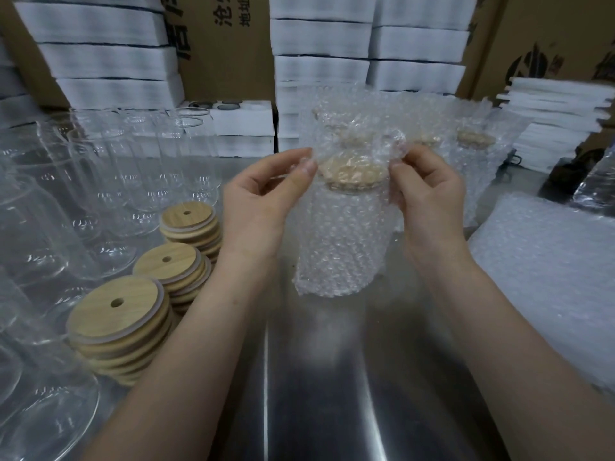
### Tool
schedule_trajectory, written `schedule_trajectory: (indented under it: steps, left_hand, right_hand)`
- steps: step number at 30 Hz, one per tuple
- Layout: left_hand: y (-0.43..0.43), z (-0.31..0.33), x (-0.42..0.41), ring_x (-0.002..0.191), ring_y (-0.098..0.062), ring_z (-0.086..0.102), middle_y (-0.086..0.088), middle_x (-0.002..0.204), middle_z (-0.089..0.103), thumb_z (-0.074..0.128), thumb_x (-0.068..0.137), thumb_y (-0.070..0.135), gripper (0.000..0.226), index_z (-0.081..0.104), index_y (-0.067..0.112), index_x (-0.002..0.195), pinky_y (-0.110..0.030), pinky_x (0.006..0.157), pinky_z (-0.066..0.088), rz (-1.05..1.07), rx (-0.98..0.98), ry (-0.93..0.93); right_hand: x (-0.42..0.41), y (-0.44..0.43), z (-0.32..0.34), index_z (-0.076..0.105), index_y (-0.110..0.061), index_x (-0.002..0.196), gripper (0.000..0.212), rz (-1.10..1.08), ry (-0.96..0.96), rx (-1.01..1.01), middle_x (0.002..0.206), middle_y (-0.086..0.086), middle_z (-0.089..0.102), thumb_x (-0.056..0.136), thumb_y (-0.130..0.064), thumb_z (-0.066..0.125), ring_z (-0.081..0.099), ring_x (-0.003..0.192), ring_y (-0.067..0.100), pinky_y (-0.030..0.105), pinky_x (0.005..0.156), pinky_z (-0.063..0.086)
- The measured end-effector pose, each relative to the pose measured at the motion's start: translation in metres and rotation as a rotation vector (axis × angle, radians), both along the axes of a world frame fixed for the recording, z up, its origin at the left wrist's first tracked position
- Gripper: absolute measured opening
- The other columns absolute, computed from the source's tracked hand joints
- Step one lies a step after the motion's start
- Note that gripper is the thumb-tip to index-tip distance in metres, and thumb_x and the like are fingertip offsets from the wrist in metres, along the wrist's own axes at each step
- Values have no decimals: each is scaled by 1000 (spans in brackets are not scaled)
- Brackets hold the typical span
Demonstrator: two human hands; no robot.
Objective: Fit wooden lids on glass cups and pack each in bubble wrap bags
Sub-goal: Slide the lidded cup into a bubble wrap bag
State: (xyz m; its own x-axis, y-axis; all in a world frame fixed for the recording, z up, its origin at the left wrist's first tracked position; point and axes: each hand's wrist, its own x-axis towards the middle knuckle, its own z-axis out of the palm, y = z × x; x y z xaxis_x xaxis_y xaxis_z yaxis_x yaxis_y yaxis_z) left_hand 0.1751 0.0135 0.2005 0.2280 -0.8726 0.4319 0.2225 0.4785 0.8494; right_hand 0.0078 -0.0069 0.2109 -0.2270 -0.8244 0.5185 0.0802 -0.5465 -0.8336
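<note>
A glass cup with a wooden lid (354, 176) stands inside a bubble wrap bag (342, 241) on the steel table (332, 377). My left hand (263, 204) pinches the bag's upper left edge beside the lid. My right hand (429, 191) pinches the upper right edge. The bag's mouth stands open and crumpled above the lid. Three stacks of wooden lids (123, 324) with centre holes lie at the left. Several bare glass cups (109, 181) stand behind them.
Bagged cups (472, 151) stand behind at the right. A pile of flat bubble wrap bags (552, 271) lies at the right edge. White foam trays (559, 118) and cardboard boxes (226, 44) line the back.
</note>
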Motion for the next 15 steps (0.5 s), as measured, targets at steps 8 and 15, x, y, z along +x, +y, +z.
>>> schedule_trajectory:
  steps: [8,15]
  left_hand:
    - [5,11,1,61,-6,54,9,63,63,71,90,20,9,75,16,83,-20,60,47,225,-65,48]
    - [0,9,6,103,-15,64,3,109,67,72,57,78,78,63,28,117,-25,81,51,-18,-38,-4]
  right_hand:
    - [3,3,2,71,-9,92,19,-21,15,-20,60,-17,61,92,3,57,47,53,2,17,54,42]
    - [6,3,2,66,0,95,13,-45,-39,-22,55,-14,56,92,7,55,45,48,1,18,48,38]
